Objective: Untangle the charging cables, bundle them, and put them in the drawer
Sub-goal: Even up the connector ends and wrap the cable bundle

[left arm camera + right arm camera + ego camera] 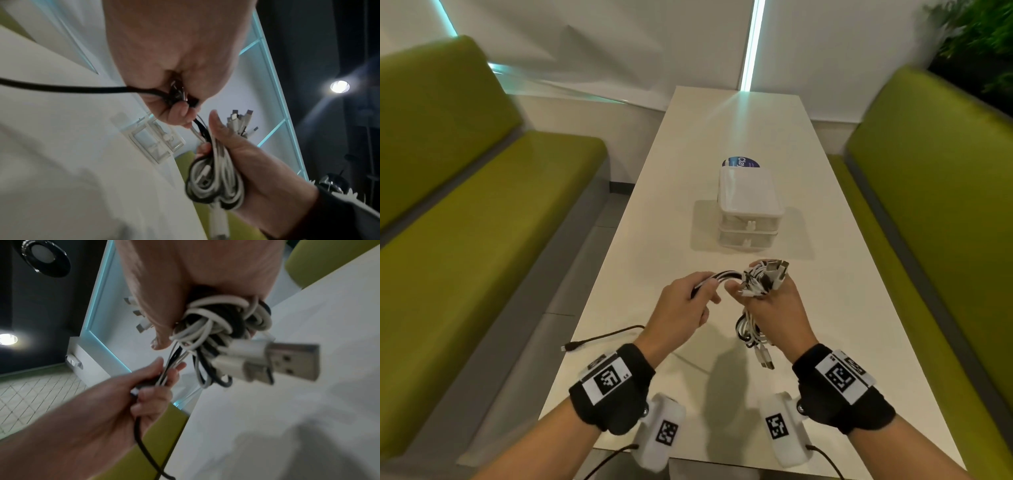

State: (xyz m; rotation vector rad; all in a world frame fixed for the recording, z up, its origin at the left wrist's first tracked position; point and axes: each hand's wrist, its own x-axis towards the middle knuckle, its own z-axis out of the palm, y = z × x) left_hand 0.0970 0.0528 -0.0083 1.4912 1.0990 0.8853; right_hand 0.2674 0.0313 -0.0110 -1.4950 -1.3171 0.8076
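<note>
My right hand [767, 294] grips a bundle of white and black charging cables [758, 279] above the white table [654, 246]. Its plug ends stick up past the fingers, and its loops [748, 330] and USB plugs [765, 359] hang below the palm. My left hand [710, 289] pinches a few strands [722, 275] that run out of the bundle to the left. A black cable [606, 336] trails from that hand across the table to its left edge. In the right wrist view the bundle [222, 318] is knotted and the USB plugs [287, 361] sit close to the lens. A white two-drawer unit [748, 212] stands beyond the hands, both drawers closed.
A round blue-labelled item [741, 161] lies just behind the drawer unit. Green bench seats [482, 222] [935, 205] run along both long sides of the narrow table. A white wall with a lit strip closes the far end.
</note>
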